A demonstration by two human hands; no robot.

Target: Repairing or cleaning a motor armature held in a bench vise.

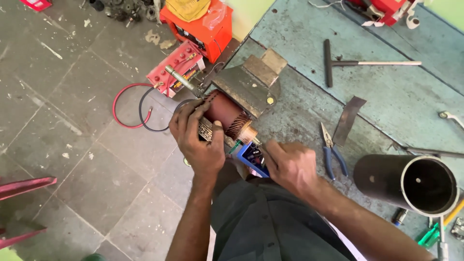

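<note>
Motor armature [227, 113] sits clamped in the bench vise [251, 84] at the near-left edge of the workbench [386, 96], shaft end pointing toward the person. Left hand [198, 133] is wrapped over the winding body, fingers curled around it, thumb on the lamination side, steadying it. Right hand [290, 166] is closed in a fist right at the commutator end; it looks pinched on a small tool, but the tool itself is hidden, so can't say what. A blue tray of small parts [253, 159] sits just under the shaft, between both hands.

To do this well, in my view: keep the left grip firm but off the copper bars, work the right hand in short controlled strokes along the shaft axis, don't lever against the windings. Vise jaws should bite the core, not the coil.

Bench is worn blue-painted board, scuffed and stained. On it: blue-handled pliers [332, 150] beside a metal strip [349, 120], a T-handle wrench [360, 63] farther back, a dark steel tube [411, 181] lying on its side at right. Floor is grey tile, dusty. A red battery [176, 67] with red and black leads [133, 108] sits on the floor by the vise, an orange box [198, 26] behind it.
</note>
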